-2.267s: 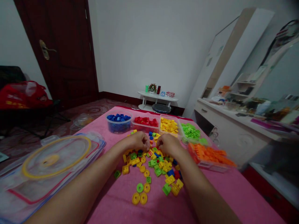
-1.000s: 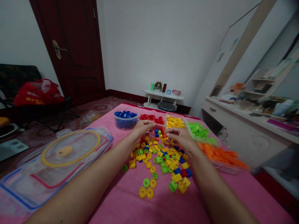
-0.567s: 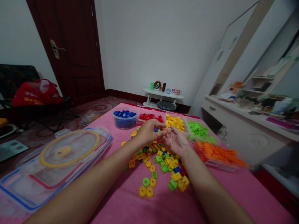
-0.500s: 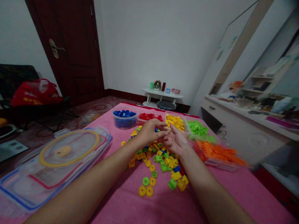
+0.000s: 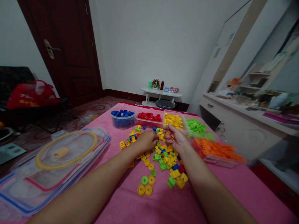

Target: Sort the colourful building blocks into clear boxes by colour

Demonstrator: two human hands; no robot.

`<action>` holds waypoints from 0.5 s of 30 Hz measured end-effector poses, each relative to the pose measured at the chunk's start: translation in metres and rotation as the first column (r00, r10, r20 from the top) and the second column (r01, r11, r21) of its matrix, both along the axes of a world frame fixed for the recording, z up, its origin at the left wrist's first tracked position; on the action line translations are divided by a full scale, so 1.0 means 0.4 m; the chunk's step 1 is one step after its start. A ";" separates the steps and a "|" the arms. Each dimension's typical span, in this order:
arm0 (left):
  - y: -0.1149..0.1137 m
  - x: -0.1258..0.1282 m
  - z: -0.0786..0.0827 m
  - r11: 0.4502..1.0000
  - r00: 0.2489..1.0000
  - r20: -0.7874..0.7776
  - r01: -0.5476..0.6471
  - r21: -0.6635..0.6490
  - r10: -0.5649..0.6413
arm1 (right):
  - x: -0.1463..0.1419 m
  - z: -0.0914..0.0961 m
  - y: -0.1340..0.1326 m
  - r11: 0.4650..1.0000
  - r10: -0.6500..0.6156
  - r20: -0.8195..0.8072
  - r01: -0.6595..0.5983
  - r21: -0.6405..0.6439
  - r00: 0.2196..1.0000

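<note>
A mixed pile of toy building bricks (image 5: 164,158), mostly yellow and green, lies on the pink cloth (image 5: 126,193). My left hand (image 5: 147,140) is down at the far part of this pile, back upward and fingers curled together. Whatever its fingertips hold is hidden. Close on its right, my right hand (image 5: 177,139) is turned partly palm-up, with its fingers bent around small orange bricks (image 5: 169,135). Several yellow wheel-like rings (image 5: 148,190) and a green ring (image 5: 144,180) lie at the pile's near end.
Behind the pile stand tubs of blue bricks (image 5: 122,119), red bricks (image 5: 149,117), yellow bricks (image 5: 173,120) and green bricks (image 5: 196,127). A box of orange bricks (image 5: 218,151) is at the right. Stacked clear lids (image 5: 67,155) lie at the left.
My left hand has moved away from the right hand and down into the pile. My right hand's fingers have curled in, and orange bricks now show in them. The view has shifted slightly.
</note>
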State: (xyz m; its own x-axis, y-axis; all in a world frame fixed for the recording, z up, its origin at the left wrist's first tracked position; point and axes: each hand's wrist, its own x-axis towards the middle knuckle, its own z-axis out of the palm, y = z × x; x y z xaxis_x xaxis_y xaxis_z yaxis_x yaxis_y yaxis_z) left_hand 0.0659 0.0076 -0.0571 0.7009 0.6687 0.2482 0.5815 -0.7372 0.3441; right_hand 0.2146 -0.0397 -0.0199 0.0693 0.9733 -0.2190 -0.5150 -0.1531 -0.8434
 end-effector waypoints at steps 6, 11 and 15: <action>0.010 0.001 -0.016 0.996 0.984 0.174 -0.013 -0.084 0.028 | -0.002 -0.006 -0.001 1.000 -0.018 0.049 0.018 -0.013 0.999; 0.021 0.000 -0.009 0.986 0.933 0.353 -0.016 -0.166 0.075 | -0.006 -0.015 0.000 0.999 -0.039 0.137 0.038 0.014 0.990; 0.021 0.005 0.028 0.957 0.766 0.625 0.044 -0.286 0.151 | -0.010 -0.021 0.000 0.999 0.020 0.212 -0.009 -0.051 0.977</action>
State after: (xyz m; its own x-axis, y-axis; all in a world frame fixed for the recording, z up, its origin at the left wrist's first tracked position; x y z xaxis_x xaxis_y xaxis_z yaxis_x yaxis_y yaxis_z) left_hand 0.0678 0.0161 -0.0461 0.4068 0.8073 0.4276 0.1918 -0.5331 0.8240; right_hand 0.2106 -0.0398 -0.0283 0.1052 0.9629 -0.2485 -0.3223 -0.2033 -0.9245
